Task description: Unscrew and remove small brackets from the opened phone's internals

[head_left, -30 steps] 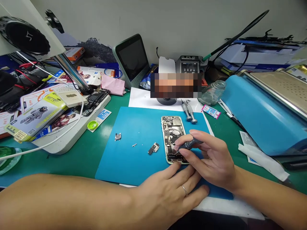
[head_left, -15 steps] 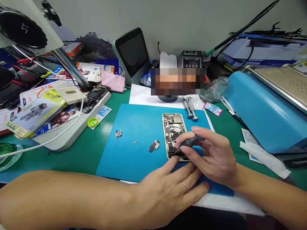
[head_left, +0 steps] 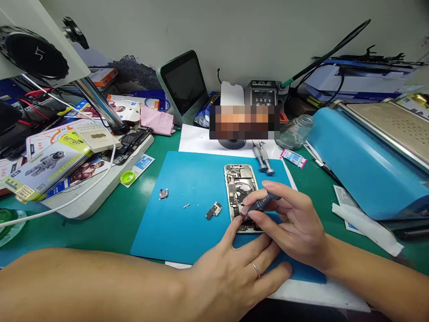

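Observation:
An opened smartphone [head_left: 241,185] with its inner parts bare lies on the blue mat [head_left: 187,179]. My right hand [head_left: 288,219] is closed around a dark screwdriver [head_left: 263,203], whose tip points down at the phone's lower part. Fingers apart, my left hand [head_left: 244,264] lies across the mat's front, its index fingertip on the phone's lower left by the screwdriver tip. That end of the phone is partly hidden by my hands. Left of the phone sit a black-and-silver phone part [head_left: 213,210], a tiny metal piece [head_left: 187,205] and a small metal bracket [head_left: 163,194].
Two grey screwdrivers [head_left: 264,158] lie beyond the phone. A glass jar [head_left: 296,130] rests before a blue machine [head_left: 368,165] on the right. Boxes [head_left: 50,165] and a white cable [head_left: 90,188] crowd the left. A screen device [head_left: 184,85] stands behind.
The view has tilted, so everything sits slightly lower. My left index finger has moved up and onto the phone's lower left side, closer to the screwdriver tip. The screwdriver stays in my right hand.

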Available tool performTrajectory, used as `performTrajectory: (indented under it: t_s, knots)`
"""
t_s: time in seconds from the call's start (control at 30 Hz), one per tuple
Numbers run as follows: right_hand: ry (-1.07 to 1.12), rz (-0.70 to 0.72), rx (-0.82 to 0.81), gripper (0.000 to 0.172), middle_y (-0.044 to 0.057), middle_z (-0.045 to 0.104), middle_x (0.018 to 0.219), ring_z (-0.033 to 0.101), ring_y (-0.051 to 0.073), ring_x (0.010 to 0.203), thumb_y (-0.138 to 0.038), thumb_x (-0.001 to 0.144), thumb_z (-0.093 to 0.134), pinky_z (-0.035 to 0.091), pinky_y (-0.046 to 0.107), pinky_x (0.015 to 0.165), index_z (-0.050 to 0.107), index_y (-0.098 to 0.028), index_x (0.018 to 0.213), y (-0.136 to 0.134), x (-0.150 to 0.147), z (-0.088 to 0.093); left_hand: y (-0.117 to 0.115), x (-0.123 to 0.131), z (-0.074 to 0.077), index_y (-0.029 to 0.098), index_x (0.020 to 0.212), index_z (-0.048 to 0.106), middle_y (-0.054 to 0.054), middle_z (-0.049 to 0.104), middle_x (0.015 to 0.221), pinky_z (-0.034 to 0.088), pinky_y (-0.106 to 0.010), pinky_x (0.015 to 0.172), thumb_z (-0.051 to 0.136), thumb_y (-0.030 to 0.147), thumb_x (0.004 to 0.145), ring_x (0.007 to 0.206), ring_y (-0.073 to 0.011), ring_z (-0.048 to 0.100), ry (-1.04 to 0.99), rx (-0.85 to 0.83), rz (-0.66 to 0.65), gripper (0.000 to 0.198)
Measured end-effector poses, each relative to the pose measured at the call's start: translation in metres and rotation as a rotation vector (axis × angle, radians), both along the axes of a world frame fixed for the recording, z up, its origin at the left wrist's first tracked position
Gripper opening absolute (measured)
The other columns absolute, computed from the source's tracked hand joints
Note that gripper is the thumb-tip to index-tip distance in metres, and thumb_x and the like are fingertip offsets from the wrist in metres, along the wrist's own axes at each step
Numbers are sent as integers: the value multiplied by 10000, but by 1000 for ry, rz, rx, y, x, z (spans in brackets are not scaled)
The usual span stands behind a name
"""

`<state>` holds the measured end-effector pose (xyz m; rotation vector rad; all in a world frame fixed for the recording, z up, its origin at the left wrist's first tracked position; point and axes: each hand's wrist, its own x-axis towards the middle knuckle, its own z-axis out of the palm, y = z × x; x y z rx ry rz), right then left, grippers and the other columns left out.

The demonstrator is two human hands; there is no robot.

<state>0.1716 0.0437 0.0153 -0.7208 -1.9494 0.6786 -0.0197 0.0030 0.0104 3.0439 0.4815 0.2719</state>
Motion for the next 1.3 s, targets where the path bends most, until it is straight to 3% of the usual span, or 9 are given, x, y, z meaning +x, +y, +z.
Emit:
performTrajectory:
  t_s: [0.3,1.03,1.3]
  knots:
    - [-23,-23,-7,759,19,660,1059,735,144,914,5,936,625,704,276,798,379,-362,1553,0,0,-1,-1,1,0,183,1512,467,-129,450,1579,314,-583,1208,388,275,1070,1516,-278,289,-9,28,13,459]
    - [-25,-44,11,750,11,677,1042,753,156,916,6,925,641,709,286,780,412,-363,1537,3,-2,0,-1,-1,0,175,1535,437,-146,414,1604,294,-612,1206,503,329,1027,1527,-302,254,9,37,1,535]
    - [-17,-48,-20,734,9,671,1035,746,148,911,-18,938,641,705,273,782,408,-372,1537,0,1,-1,-3,-3,-3,168,1552,441,-112,484,1564,195,-468,1239,557,356,1011,1481,-284,336,-16,64,15,585]
